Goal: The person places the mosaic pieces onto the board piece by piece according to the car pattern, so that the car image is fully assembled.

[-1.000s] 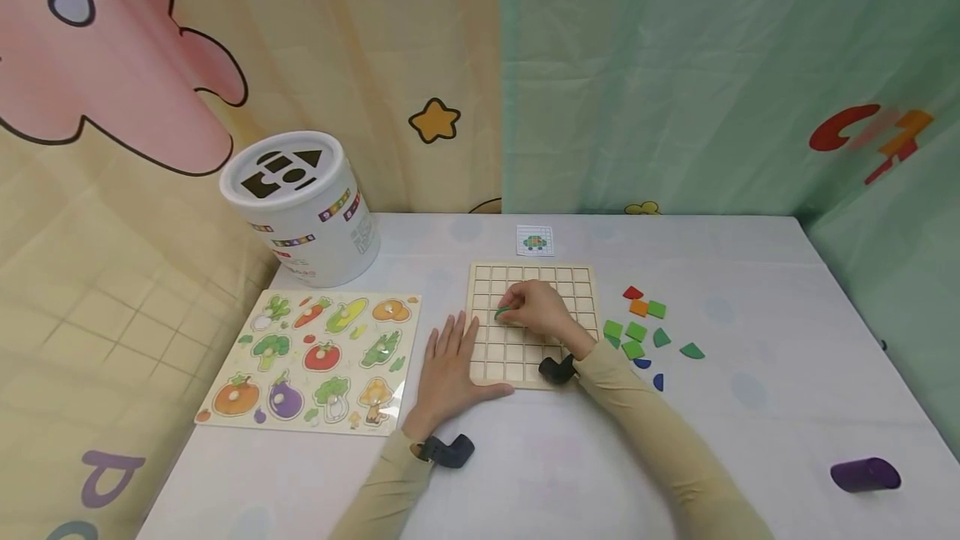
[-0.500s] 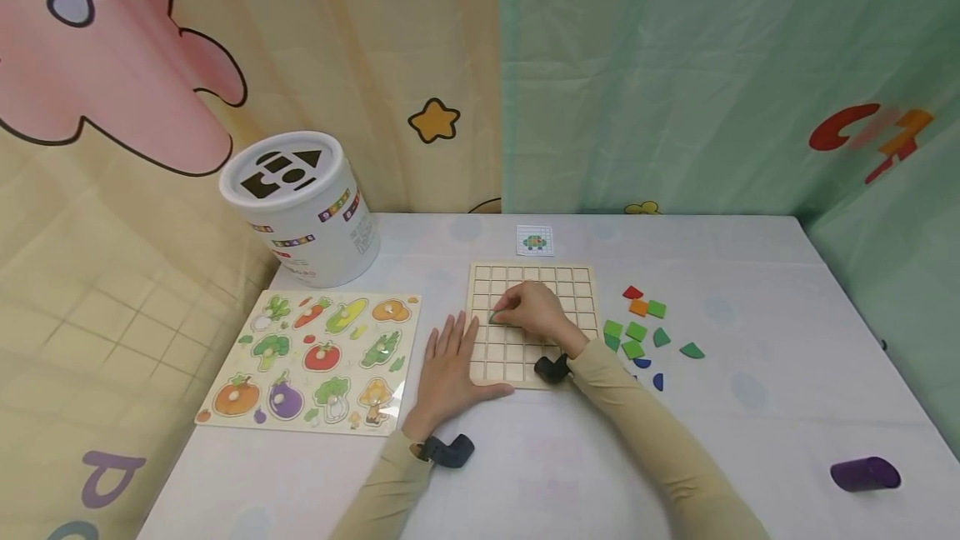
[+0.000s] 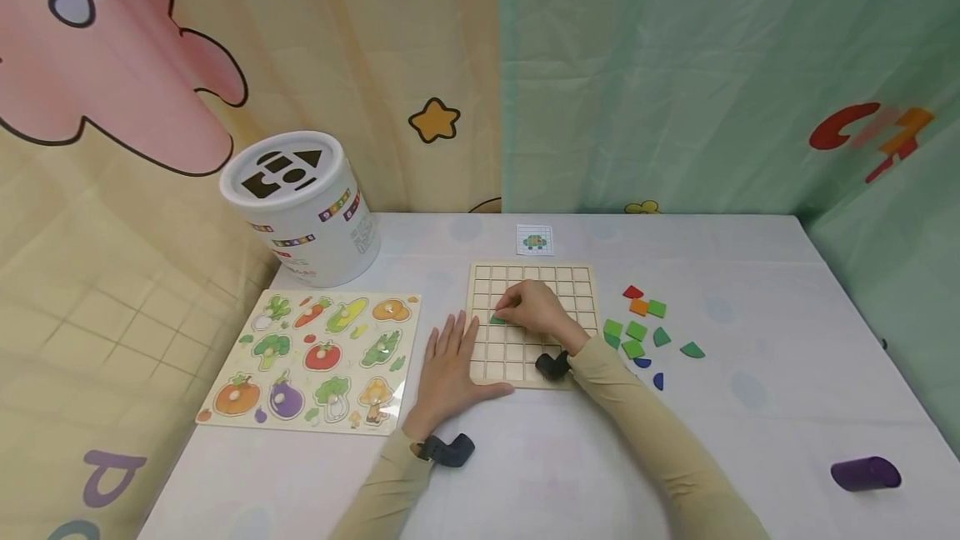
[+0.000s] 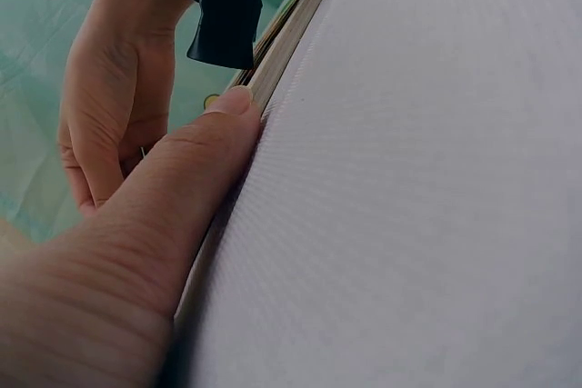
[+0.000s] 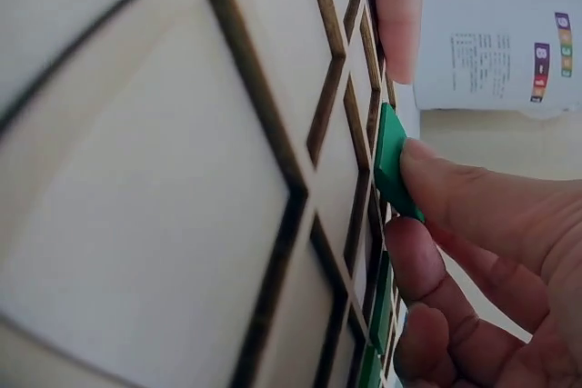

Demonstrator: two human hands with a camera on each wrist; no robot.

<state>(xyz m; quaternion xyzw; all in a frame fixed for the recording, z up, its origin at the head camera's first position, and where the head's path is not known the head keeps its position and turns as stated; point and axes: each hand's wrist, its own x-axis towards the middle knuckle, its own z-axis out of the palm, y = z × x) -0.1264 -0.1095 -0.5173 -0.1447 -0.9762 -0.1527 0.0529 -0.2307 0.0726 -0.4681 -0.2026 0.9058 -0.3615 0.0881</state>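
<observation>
My right hand (image 3: 534,307) pinches a small green piece (image 5: 391,156) with thumb and finger, low over the left part of the wooden grid board (image 3: 525,369). In the head view the green piece looks like a quarter circle. In the right wrist view it leans slightly against the grid, and other green pieces (image 5: 380,306) sit in cells beyond it, mostly hidden by the fingers. My left hand (image 3: 450,369) lies with fingers spread along the board's left edge. Its thumb (image 4: 195,156) rests along the front edge.
Loose green, orange, red and blue pieces (image 3: 636,331) lie right of the board. Behind it is a small pattern card (image 3: 535,240). At left are a vegetable puzzle board (image 3: 307,365) and a white bucket (image 3: 322,232). A purple cylinder (image 3: 865,474) lies front right.
My right hand shifted a little left with the green piece, then slightly back right. The piece now shows flatter against the board. The left hand has stayed still.
</observation>
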